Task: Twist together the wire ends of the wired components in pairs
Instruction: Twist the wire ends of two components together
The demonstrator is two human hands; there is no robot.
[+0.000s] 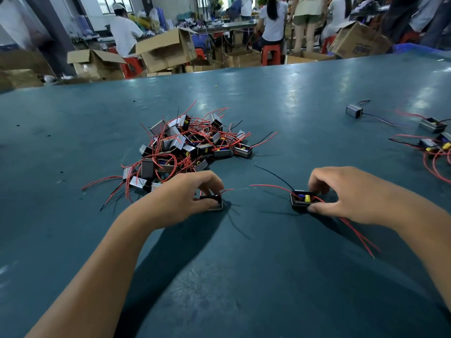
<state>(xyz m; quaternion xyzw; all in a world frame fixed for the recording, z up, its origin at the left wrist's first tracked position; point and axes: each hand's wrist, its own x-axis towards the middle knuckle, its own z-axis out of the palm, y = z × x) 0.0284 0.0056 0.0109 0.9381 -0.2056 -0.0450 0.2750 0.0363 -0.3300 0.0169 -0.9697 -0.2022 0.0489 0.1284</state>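
Seemingly two components (211,202) (302,200), one per hand (188,191) (351,193).

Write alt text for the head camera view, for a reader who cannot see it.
A person's left hand and right hand each grip a small black box with red wires, the left box and the right box apart on a teal table. A tangled pile of similar boxes lies behind the left hand, and a few more sit at far right.

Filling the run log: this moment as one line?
left hand: grips component | right hand: grips component | wires untwisted
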